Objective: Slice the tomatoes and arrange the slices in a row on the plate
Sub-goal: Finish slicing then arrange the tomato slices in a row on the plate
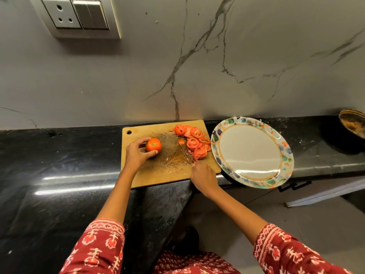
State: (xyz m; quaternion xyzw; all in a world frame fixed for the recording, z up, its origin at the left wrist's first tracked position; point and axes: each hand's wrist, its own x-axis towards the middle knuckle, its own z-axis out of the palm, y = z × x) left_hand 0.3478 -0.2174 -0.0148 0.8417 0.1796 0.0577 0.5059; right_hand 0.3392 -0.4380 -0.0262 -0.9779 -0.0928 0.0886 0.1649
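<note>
A wooden cutting board [158, 176] lies on the black counter. My left hand [136, 153] grips a whole red tomato [153, 144] on the board's left part, stem end up. A pile of tomato slices [194, 141] lies along the board's right side. My right hand [204, 177] holds a knife [186, 153] at the board's near right corner; its blade lies flat across the board beside the slices and is blurred. The flowered white plate [223, 165] sits to the right of the board with no slices on it.
The black counter [59, 165] ends at a front edge just below the board and plate, and the plate overhangs it. A dirty dish [353, 122] sits at the far right. A marble wall with a socket and switch panel [79, 15] rises behind.
</note>
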